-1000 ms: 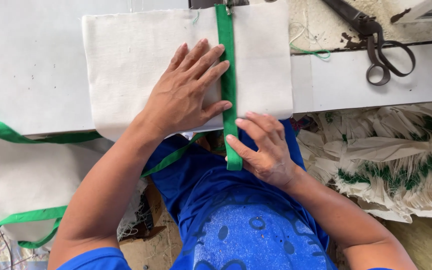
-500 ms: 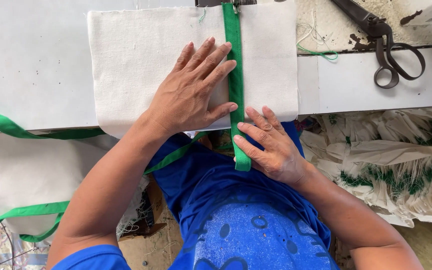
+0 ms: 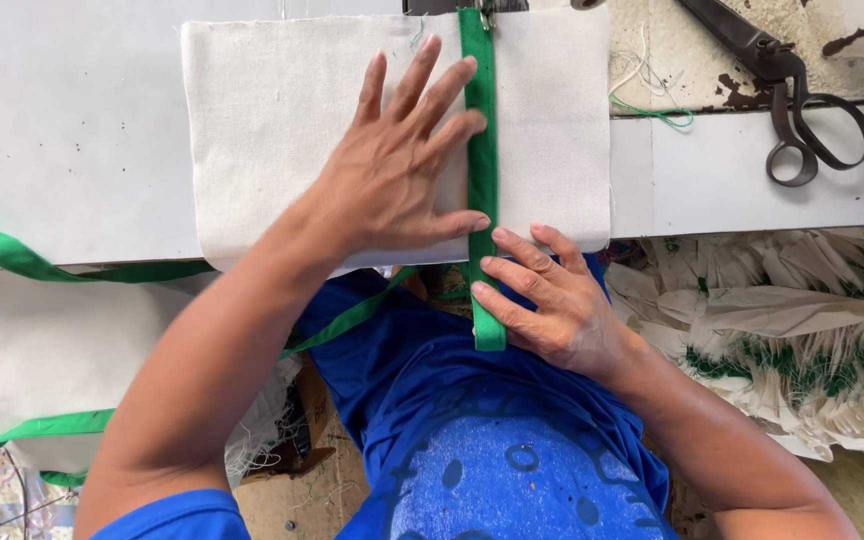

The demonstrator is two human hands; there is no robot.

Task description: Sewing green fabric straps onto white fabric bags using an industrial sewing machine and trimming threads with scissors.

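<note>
A cream canvas panel (image 3: 272,120) lies flat on the white sewing table (image 3: 62,120). A green strap (image 3: 478,110) runs down its middle from under the machine foot (image 3: 452,6) at the top edge and hangs past the table's near edge. My left hand (image 3: 402,170) presses flat on the canvas, fingers spread, thumb touching the strap. My right hand (image 3: 547,300) is at the table's near edge, its fingers pinching the hanging end of the strap.
Black scissors (image 3: 792,100) lie at the back right of the table. More green strap (image 3: 22,262) trails off the left side. A pile of cream and green cloth (image 3: 792,330) sits low on the right.
The canvas and strap have slid slightly toward the machine foot. My left hand moved up with the cloth. My right hand stays on the strap's lower end.
</note>
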